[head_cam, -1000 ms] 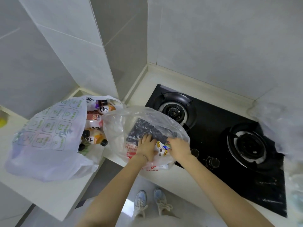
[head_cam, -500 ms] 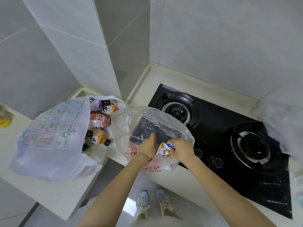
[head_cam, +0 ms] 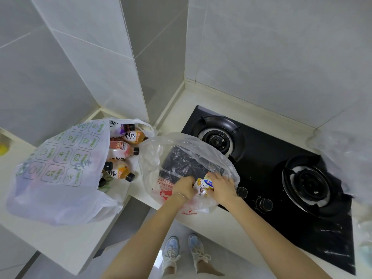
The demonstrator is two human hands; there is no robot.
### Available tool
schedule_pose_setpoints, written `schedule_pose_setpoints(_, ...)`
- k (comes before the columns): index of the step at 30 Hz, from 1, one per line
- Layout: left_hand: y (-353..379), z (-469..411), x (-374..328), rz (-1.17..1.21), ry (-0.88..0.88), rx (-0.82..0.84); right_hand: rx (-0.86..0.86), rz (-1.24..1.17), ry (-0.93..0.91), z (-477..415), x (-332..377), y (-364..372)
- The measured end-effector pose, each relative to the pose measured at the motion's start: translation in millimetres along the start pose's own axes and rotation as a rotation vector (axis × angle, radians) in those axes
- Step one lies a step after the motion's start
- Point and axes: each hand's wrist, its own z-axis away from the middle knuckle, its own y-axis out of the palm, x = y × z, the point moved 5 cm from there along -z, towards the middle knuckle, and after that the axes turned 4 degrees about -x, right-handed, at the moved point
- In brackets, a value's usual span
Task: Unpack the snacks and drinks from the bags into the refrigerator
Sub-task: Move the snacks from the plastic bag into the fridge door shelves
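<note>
Both hands are curled round a small yellow, white and blue snack packet [head_cam: 203, 186]: the left hand [head_cam: 184, 191] is closed on its left edge, the right hand [head_cam: 222, 188] on its right. The packet is held at the mouth of a clear plastic bag [head_cam: 181, 146], which is set on the pale countertop [head_cam: 219, 97], its right side lying over the edge of the black gas hob [head_cam: 267, 164]. A dark flat package [head_cam: 189, 164] is seen inside this bag (its print cannot be read). Further left, a white bag [head_cam: 60, 164] printed with green squares is laid open, with black-capped drink bottles [head_cam: 120, 150] seen within.
</note>
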Motion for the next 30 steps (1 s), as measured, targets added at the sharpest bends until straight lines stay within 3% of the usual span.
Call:
schedule_pose_setpoints(8,-52.6,12.6,9.5,0.246,0.094,-0.215,-0.041,0.009,0.024,-6.3,2.0,3.4)
schedule_pose_setpoints(19,-104.0,39.7,30.1,0.810,0.024,-0.507,-0.092,0.062,-0.020,-12.4,10.1,7.0)
schedule_pose_setpoints(26,-114.9,38.7,26.2,0.753,0.050,-0.469,-0.037,-0.339,-0.028,-16.3,21.9,-4.3)
schedule_pose_setpoints(30,-111.1,40.1,30.5,0.736,0.045,-0.448,0.102,-0.384,-0.090,-16.9,33.5,1.3)
